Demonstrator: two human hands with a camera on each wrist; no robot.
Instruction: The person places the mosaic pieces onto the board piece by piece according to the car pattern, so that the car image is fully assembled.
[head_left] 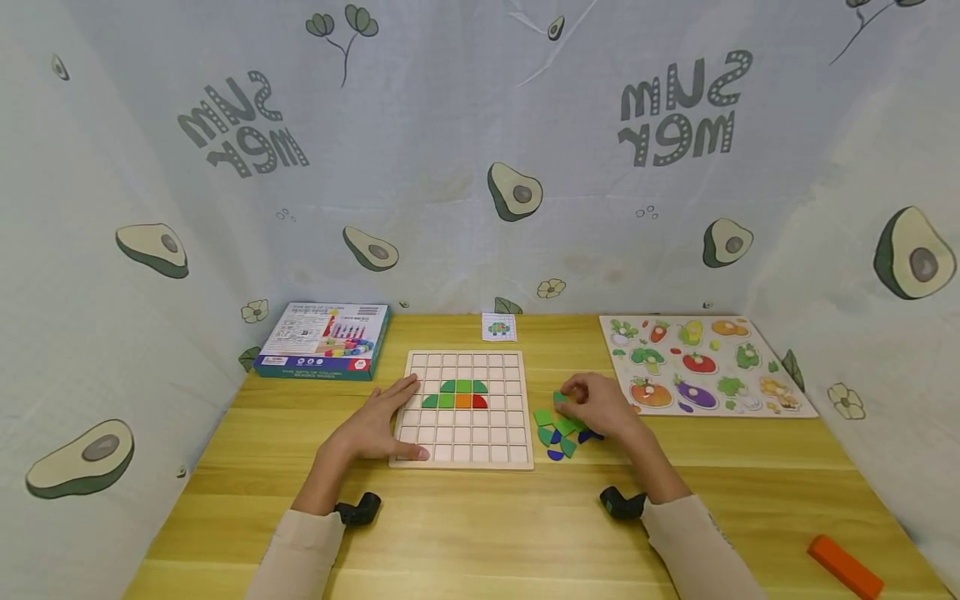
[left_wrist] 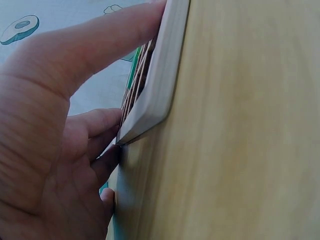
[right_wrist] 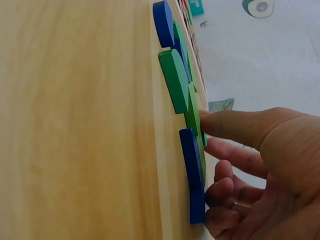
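Note:
My left hand (head_left: 372, 423) rests spread along the left side of a square wooden grid board (head_left: 472, 457). In the left wrist view its thumb (left_wrist: 115, 37) lies on the board's rim (left_wrist: 160, 95), with the other fingers at the adjoining edge. On the grid, green, orange and red pieces (head_left: 464, 394) form a two-row dome shape. To the right of the board, my right hand (head_left: 600, 406) pinches a dark green piece (head_left: 559, 397) between thumb and index finger. Below those fingers lies a loose pile of green and blue pieces (head_left: 546, 435), including a rounded green one (right_wrist: 174, 82).
Behind the board stands a small pattern card (head_left: 498, 327). A boxed set (head_left: 322, 340) lies at the back left, and a vegetable puzzle board (head_left: 705, 367) at the back right. An orange block (head_left: 845, 567) sits at the front right. Patterned cloth (head_left: 450, 167) hangs around the table.

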